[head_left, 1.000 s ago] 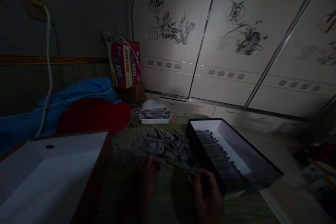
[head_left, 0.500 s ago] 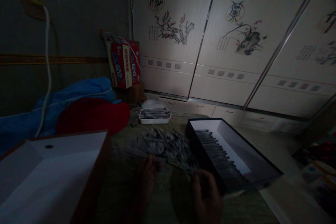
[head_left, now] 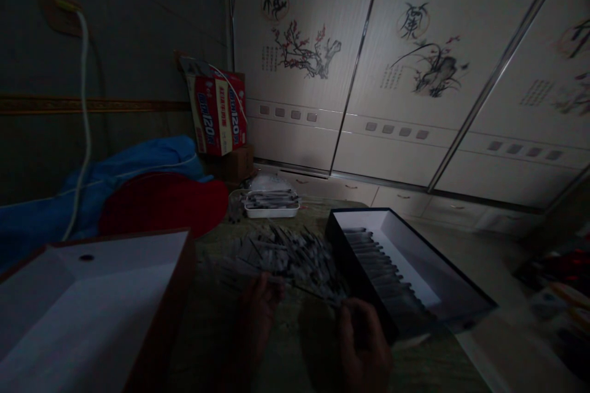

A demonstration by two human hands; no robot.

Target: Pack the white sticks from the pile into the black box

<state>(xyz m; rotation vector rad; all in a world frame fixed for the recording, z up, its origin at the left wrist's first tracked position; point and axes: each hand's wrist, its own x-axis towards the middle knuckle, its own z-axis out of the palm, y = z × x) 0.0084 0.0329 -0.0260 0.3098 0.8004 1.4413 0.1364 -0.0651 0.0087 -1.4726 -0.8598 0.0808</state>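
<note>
Low in the dim view, my left hand point(head_left: 262, 299) is closed in a pinch around a slim pale piece that I cannot make out well. My right hand point(head_left: 364, 341) pinches the near end of a thin dark rod point(head_left: 316, 295), which looks like a pen refill. The rod slants up leftward toward my left fingertips; whether it enters the pale piece is too dark to tell. Just beyond both hands lies a loose heap of slim translucent and dark pen-like pieces point(head_left: 290, 255). Right of it, a dark-rimmed box point(head_left: 415, 239) holds a row of grey pen-like sticks point(head_left: 382, 270).
An open box with white inside point(head_left: 115, 288) stands at the left. Behind the heap sits a white tray point(head_left: 271, 213) of similar sticks. A red cushion-like thing point(head_left: 161, 202), blue cloth point(head_left: 138, 156) and red-and-white carton point(head_left: 216, 113) are farther back, before the cabinet doors point(head_left: 295, 141).
</note>
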